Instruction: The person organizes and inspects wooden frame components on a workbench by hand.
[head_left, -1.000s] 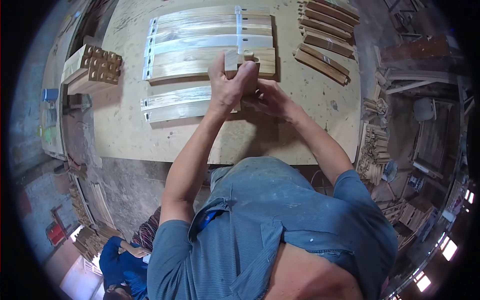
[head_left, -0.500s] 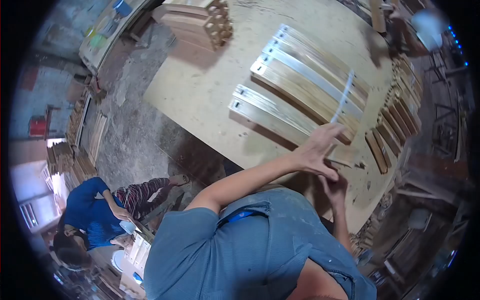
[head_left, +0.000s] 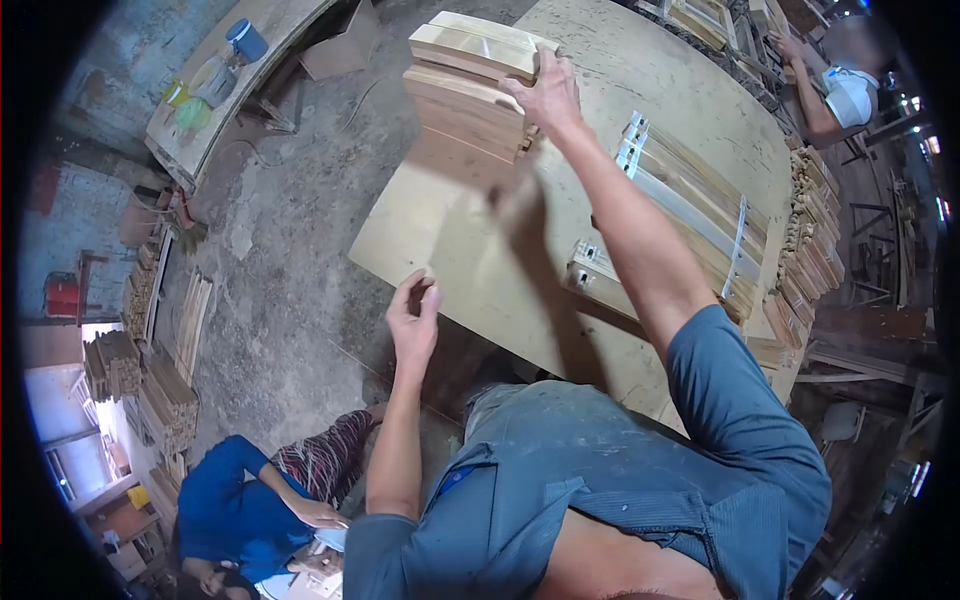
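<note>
My right hand (head_left: 545,92) reaches far across the plywood table (head_left: 470,240) and lies on the end of a stack of light wooden blocks (head_left: 465,85) at the table's far left corner. Its fingers spread over the top pieces; no piece is lifted. My left hand (head_left: 414,318) hovers at the near table edge with its fingers loosely curled and nothing visible in it. A panel of wooden slats joined by pale metal strips (head_left: 695,205) lies on the table, to the right of my right arm.
A row of short dark wood pieces (head_left: 815,250) lines the table's right side. A person in blue (head_left: 240,510) crouches on the floor at lower left; another person (head_left: 840,95) works at top right. Wood piles (head_left: 150,390) stand left, and a bench with a blue cup (head_left: 243,40).
Both hands have left the slats where they worked together. My right hand has swung left onto the block stack; my left hand has dropped back to the near table edge. The view has turned left.
</note>
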